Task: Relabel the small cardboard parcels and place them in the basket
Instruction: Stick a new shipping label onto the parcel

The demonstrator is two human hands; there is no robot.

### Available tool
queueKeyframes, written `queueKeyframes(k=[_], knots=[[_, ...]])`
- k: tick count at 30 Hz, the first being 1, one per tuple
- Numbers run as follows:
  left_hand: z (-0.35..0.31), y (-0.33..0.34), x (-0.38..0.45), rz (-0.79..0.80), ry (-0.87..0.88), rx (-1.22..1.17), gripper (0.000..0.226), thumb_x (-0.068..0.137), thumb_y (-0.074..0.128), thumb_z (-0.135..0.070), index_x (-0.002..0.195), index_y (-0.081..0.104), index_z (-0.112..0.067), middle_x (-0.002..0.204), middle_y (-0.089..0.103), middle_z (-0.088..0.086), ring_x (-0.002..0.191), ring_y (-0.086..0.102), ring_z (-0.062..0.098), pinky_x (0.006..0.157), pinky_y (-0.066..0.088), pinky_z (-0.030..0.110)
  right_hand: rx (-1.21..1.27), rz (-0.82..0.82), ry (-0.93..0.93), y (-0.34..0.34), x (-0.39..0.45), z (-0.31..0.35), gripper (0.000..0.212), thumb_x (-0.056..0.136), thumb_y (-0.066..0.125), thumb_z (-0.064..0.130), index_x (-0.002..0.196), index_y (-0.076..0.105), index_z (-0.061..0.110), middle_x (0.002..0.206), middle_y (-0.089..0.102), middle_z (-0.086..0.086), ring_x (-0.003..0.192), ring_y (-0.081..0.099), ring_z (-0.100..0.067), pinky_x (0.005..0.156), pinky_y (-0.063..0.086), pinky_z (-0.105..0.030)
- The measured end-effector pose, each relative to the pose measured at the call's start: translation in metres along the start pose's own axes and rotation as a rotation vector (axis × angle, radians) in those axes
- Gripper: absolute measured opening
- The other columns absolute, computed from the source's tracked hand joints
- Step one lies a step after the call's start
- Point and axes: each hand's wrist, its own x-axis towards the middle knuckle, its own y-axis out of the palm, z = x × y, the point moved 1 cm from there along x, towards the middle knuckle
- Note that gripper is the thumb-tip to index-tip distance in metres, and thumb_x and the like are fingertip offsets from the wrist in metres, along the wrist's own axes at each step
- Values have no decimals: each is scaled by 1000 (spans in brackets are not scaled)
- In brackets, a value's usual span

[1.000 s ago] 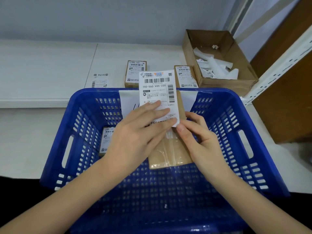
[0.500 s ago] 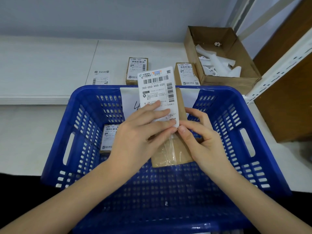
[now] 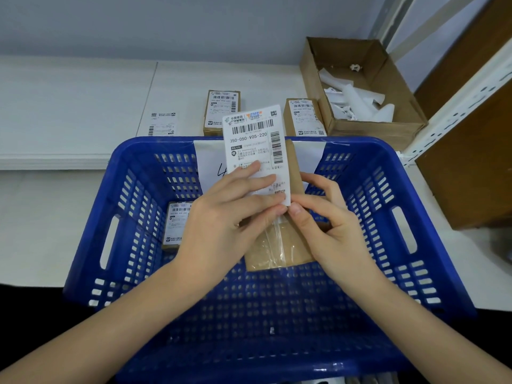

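Above the blue basket (image 3: 432, 217), the left hand (image 3: 221, 225) pinched a white label (image 3: 256, 151) against a small cardboard parcel (image 3: 279, 245), gripped by the right hand (image 3: 329, 228). Another labelled parcel (image 3: 176, 225) lay inside at nine o'clock.

I see a glossy blue plastic basket (image 3: 410, 195) with perforated walls, a matt brown cardboard parcel (image 3: 279, 249) under shiny clear tape, a smooth white paper label (image 3: 256, 139), and a smooth matt white table (image 3: 69, 101).

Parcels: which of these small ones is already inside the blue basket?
The labelled parcel lying by the basket's left wall; two others stand on the shelf behind, one is in the hands.
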Motion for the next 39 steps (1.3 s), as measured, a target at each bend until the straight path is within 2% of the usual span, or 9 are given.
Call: queueKeyframes(k=[2,7,10,18,24,39], knots=[[0,-1,1,2,-5,-4,22,86,64,-27,99,75,-12,111,69,5,121,56,22,105,43,35,7,-5,-1,0,0,0,22,85,56,41,98,71,32,134,46,2,115,48,8,86,47,-12],[1,0,0,3,-13,-12,22,86,63,-27,99,74,-13,112,69,4,121,56,21,106,43,33,-13,-4,-1,0,1,-2,25,84,56,44,104,68,36,135,45,5,117,49,5,87,54,-26],[1,0,-1,1,-12,-12,22,85,64,-26,98,75,-12,111,69,5,121,55,21,105,43,34,-25,-9,4,0,1,-3,23,84,56,44,98,73,35,136,45,4,116,51,3,87,54,-29],[1,2,-1,11,-26,-5,23,85,64,-26,97,75,-11,111,69,6,121,55,22,106,41,28,-15,-24,19,1,-1,-5,22,84,57,44,98,73,37,135,46,6,116,52,0,87,55,-41],[-1,1,-1,6,-42,-1,24,86,63,-28,95,76,-11,109,69,5,120,56,24,105,41,25,-32,-18,9,2,0,-6,23,85,57,43,100,72,34,136,45,5,117,53,-4,87,55,-43],[-1,2,-2,22,-69,-2,22,86,63,-28,95,76,-12,110,69,4,120,56,24,104,40,22,-45,-19,3,2,0,-9,22,85,57,43,98,72,35,136,45,4,117,51,1,87,55,-42]])
